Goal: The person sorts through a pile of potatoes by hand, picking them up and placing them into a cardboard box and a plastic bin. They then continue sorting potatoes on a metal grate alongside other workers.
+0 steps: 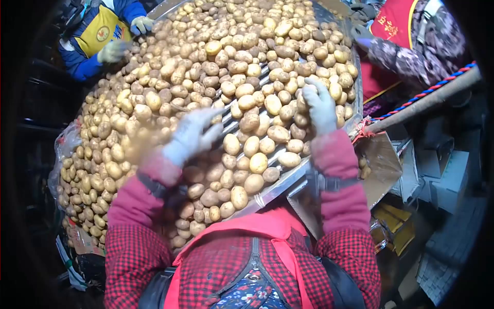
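A large heap of potatoes [175, 77] covers a metal-edged sorting table [278, 186], with metal bars [230, 126] showing between them in the middle. My left hand [193, 135], in a pale glove, is over the potatoes just left of the bars, its fingers apart and slightly blurred, with nothing in it. On the right side of the bars, my right hand [320, 105], gloved too, rests against potatoes near the table's right side. Its fingers are spread and it grips none of them.
A person in a yellow apron [103, 32] reaches in at the upper left. Another in a red apron [393, 20] stands at the upper right. A pole wrapped with rope [432, 92] and an open cardboard box [381, 165] are at the right.
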A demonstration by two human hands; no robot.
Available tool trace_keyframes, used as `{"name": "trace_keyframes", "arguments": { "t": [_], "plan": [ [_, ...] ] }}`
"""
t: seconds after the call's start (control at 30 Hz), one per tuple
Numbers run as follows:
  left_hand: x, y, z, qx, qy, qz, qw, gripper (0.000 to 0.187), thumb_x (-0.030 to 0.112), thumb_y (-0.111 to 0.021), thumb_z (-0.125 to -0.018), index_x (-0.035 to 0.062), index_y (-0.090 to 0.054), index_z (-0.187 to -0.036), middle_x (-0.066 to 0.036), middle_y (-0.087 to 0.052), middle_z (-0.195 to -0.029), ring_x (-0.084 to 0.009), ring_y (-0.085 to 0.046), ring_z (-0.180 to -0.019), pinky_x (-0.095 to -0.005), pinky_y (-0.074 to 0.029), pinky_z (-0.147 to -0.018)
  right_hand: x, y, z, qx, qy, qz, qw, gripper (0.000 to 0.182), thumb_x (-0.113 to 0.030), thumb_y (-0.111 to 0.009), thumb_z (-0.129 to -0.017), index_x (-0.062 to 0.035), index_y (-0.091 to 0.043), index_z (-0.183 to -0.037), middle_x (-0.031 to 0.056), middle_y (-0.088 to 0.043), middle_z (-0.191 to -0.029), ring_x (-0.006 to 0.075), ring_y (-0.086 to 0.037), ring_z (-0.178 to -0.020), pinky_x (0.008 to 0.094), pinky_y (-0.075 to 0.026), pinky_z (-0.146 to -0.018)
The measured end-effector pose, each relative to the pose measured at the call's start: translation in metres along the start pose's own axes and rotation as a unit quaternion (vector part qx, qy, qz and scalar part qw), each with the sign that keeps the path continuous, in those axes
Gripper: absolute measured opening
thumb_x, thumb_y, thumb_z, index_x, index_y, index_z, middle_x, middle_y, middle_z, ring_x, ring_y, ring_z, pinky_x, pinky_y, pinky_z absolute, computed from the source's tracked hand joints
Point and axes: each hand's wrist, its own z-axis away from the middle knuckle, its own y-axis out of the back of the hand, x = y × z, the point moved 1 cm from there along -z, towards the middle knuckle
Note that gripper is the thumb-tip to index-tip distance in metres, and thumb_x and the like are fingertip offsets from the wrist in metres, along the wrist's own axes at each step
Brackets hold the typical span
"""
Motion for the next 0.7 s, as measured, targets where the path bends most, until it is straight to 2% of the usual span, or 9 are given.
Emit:
{"name": "trace_keyframes", "arguments": {
  "t": [0.07, 0.1, 0.17, 0.3, 0.4, 0.43, 0.47, 0.6, 0.7],
  "plan": [
    [-0.022, -0.008, -0.034, 0.068, -0.028, -0.046, 0.996, 0.055, 0.032, -0.069, -0.094, 0.0133, -0.059, -0.144, -0.022, -0.068, -0.126, -0.0404, -0.064, -0.116, -0.0485, -0.051, -0.103, -0.026, -0.019, 0.036, -0.013, -0.043, -0.238, 0.970, 0.042, -0.029, -0.049, -0.111, 0.0003, -0.058, -0.141, 0.0103, -0.071, -0.113, 0.0120, -0.067, -0.096, 0.0271, -0.056, -0.085],
    [-0.030, -0.012, -0.055, 0.081, -0.042, -0.070, 0.993, 0.060, 0.034, -0.068, -0.095, 0.0142, -0.054, -0.149, -0.022, -0.065, -0.134, -0.0404, -0.062, -0.122, -0.0492, -0.048, -0.107, -0.033, -0.023, 0.052, -0.053, -0.021, -0.208, 0.977, 0.048, -0.034, -0.045, -0.113, 0.0017, -0.055, -0.144, 0.0114, -0.071, -0.113, 0.0141, -0.068, -0.096, 0.0285, -0.057, -0.087],
    [-0.040, -0.020, -0.099, 0.059, -0.026, -0.122, 0.990, 0.070, 0.033, -0.071, -0.094, 0.0154, -0.045, -0.157, -0.020, -0.056, -0.149, -0.0408, -0.054, -0.133, -0.0504, -0.044, -0.113, -0.029, -0.040, 0.071, -0.076, -0.121, -0.323, 0.936, 0.054, -0.041, -0.041, -0.114, 0.0012, -0.055, -0.143, 0.0130, -0.071, -0.114, 0.0188, -0.070, -0.099, 0.0310, -0.058, -0.089],
    [-0.041, -0.033, -0.175, 0.086, -0.080, -0.200, 0.973, 0.073, 0.042, -0.070, -0.093, 0.0164, -0.046, -0.157, -0.020, -0.054, -0.149, -0.0411, -0.054, -0.133, -0.0506, -0.043, -0.112, -0.006, -0.057, 0.082, -0.132, -0.202, -0.393, 0.887, 0.058, -0.043, -0.049, -0.110, 0.0018, -0.050, -0.148, 0.0138, -0.071, -0.116, 0.0193, -0.070, -0.095, 0.0321, -0.060, -0.080],
    [-0.029, -0.034, -0.205, -0.005, -0.047, -0.231, 0.972, 0.065, 0.043, -0.070, -0.092, 0.0190, -0.052, -0.150, -0.018, -0.055, -0.146, -0.0408, -0.056, -0.129, -0.0509, -0.045, -0.109, 0.006, -0.055, 0.075, -0.173, -0.210, -0.399, 0.876, 0.064, -0.047, -0.047, -0.110, 0.0011, -0.046, -0.152, 0.0170, -0.069, -0.123, 0.0228, -0.070, -0.100, 0.0343, -0.061, -0.083],
    [-0.025, -0.036, -0.208, -0.066, -0.017, -0.269, 0.961, 0.062, 0.043, -0.070, -0.091, 0.0198, -0.054, -0.147, -0.018, -0.054, -0.144, -0.0414, -0.057, -0.126, -0.0516, -0.046, -0.107, 0.007, -0.054, 0.075, -0.188, -0.207, -0.395, 0.875, 0.065, -0.048, -0.046, -0.110, 0.0009, -0.045, -0.153, 0.0179, -0.069, -0.125, 0.0233, -0.070, -0.101, 0.0348, -0.061, -0.082],
    [-0.046, -0.056, -0.212, -0.015, -0.043, -0.215, 0.976, 0.048, 0.042, -0.069, -0.091, 0.0250, -0.060, -0.135, -0.014, -0.055, -0.129, -0.0386, -0.060, -0.118, -0.0547, -0.051, -0.094, 0.001, -0.056, 0.074, -0.176, -0.219, -0.405, 0.870, 0.065, -0.050, -0.045, -0.110, 0.0000, -0.046, -0.151, 0.0150, -0.069, -0.116, 0.0207, -0.070, -0.094, 0.0349, -0.061, -0.077],
    [-0.040, -0.053, -0.173, 0.042, -0.079, -0.171, 0.981, 0.038, 0.037, -0.071, -0.091, 0.0204, -0.065, -0.125, -0.021, -0.053, -0.127, -0.0435, -0.060, -0.113, -0.0549, -0.053, -0.088, 0.014, -0.051, 0.070, -0.195, -0.219, -0.450, 0.843, 0.063, -0.048, -0.045, -0.110, -0.0013, -0.047, -0.152, 0.0183, -0.069, -0.124, 0.0227, -0.071, -0.097, 0.0350, -0.062, -0.080],
    [-0.038, -0.047, -0.117, 0.016, -0.066, -0.181, 0.981, 0.043, 0.037, -0.069, -0.093, 0.0169, -0.064, -0.131, -0.025, -0.051, -0.136, -0.0456, -0.060, -0.110, -0.0535, -0.053, -0.090, 0.006, -0.055, 0.074, -0.162, -0.193, -0.391, 0.885, 0.060, -0.045, -0.043, -0.111, -0.0015, -0.049, -0.152, 0.0183, -0.068, -0.124, 0.0237, -0.072, -0.098, 0.0344, -0.063, -0.079]
  ]
}}
